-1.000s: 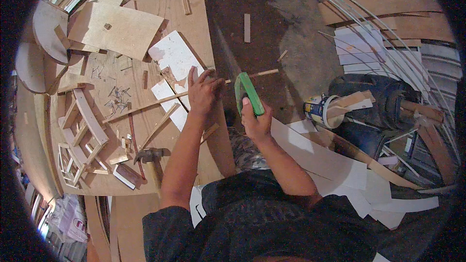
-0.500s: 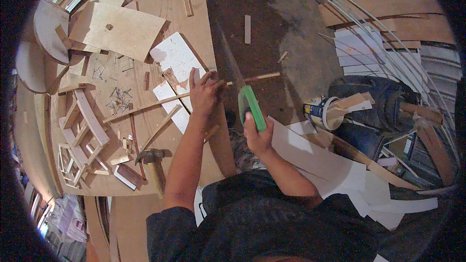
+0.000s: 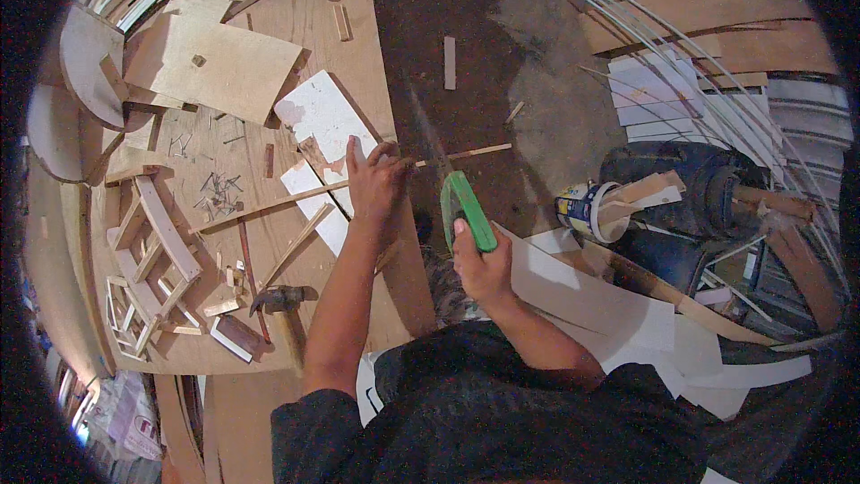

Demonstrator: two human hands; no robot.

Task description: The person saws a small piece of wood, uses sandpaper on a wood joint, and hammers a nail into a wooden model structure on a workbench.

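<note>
My right hand (image 3: 484,267) is wrapped round the green handle of a handsaw (image 3: 470,213). Its thin blade points away from me, crossing a long, thin wooden strip (image 3: 484,152) just past the table's right edge. The strip lies slantwise over the table, and one end sticks out over the floor. My left hand (image 3: 374,184) presses down on it near that edge, with one finger stretched out and the others bent over the wood. White board pieces (image 3: 327,116) lie under and beside this hand. How deep the blade sits in the strip is too blurred to tell.
On the wooden tabletop (image 3: 358,36) lie a hammer (image 3: 282,298), loose nails (image 3: 218,193), a small wooden frame (image 3: 157,233) and a plywood sheet (image 3: 224,58). To the right stands a bucket (image 3: 587,209) with wood offcuts. White sheets (image 3: 591,291) lie near my right arm.
My right hand has drawn the saw slightly back toward me. My left hand stays on the strip. The whole view has shifted a little.
</note>
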